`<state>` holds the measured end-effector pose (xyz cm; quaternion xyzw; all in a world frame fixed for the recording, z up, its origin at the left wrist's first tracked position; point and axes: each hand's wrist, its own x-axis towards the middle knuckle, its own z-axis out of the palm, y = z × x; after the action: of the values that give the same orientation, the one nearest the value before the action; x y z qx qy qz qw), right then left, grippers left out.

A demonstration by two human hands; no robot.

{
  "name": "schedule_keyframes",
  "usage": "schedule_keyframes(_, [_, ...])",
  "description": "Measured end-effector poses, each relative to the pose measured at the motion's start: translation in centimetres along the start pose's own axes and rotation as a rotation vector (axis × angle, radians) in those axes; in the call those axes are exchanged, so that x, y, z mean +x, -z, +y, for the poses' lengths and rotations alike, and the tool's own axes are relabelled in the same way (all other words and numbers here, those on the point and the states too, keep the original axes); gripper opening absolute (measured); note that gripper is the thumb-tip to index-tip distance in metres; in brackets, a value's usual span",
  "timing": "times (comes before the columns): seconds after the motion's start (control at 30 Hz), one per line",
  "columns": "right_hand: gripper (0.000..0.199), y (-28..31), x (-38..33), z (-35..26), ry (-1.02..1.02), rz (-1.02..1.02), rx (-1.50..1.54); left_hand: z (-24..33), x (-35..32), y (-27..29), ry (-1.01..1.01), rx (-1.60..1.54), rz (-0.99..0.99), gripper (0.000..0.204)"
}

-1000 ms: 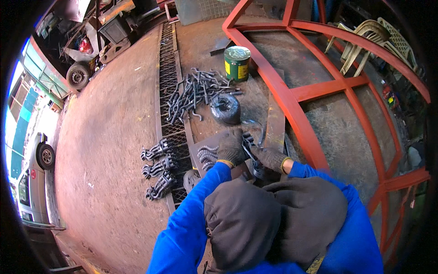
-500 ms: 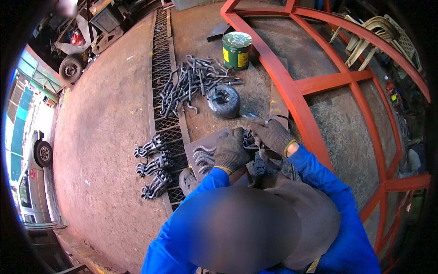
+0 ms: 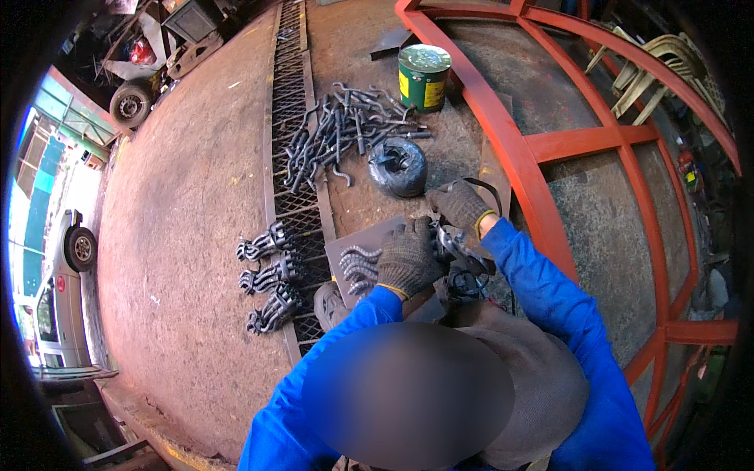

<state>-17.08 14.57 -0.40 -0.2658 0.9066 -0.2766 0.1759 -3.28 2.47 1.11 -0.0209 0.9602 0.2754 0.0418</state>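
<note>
My left hand [image 3: 410, 255], in a dark knitted glove, is closed over a bundle of bent metal rods [image 3: 360, 265]. Their ribbed, wavy ends stick out on its left, above a flat metal plate [image 3: 345, 245]. Just ahead and to the right, my gloved right hand [image 3: 462, 210] is closed, fingers curled down, on a dark strip [image 3: 491, 188] that loops out beside it. The gloves hide exactly how strip and rods meet. Beyond my hands lies a round coil in dark, shiny wrap [image 3: 398, 166].
Loose bent rods [image 3: 345, 129] form a pile across the floor grating [image 3: 289, 86]. Several rod bundles [image 3: 271, 271] lie at the grating's left edge. A green can [image 3: 424, 77] stands beyond the coil. A red steel frame [image 3: 542, 212] extends along my right.
My right hand has moved a little away from me and left, its fingers now curled downward, while the strip loops out higher. My left hand stays over the rods. The view has shifted slightly.
</note>
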Motion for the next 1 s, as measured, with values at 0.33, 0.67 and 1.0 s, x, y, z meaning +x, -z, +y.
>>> schedule_keyframes(0.33, [0.049, 5.7, -8.9, -4.8, 0.043, -0.06, -0.248, -1.1, 0.0, -0.9, -0.014, -0.048, 0.046, 0.087])
schedule_keyframes(0.67, [0.049, 4.1, -14.1, -6.3, -0.125, -0.115, -0.307, -0.2, -0.3, 0.1, -0.009, -0.027, 0.014, 0.082])
schedule_keyframes(1.0, [0.044, 3.6, -16.3, -5.2, 0.352, -0.31, -0.464, -0.5, 0.1, 0.1, 0.02, 0.073, -0.005, 0.083])
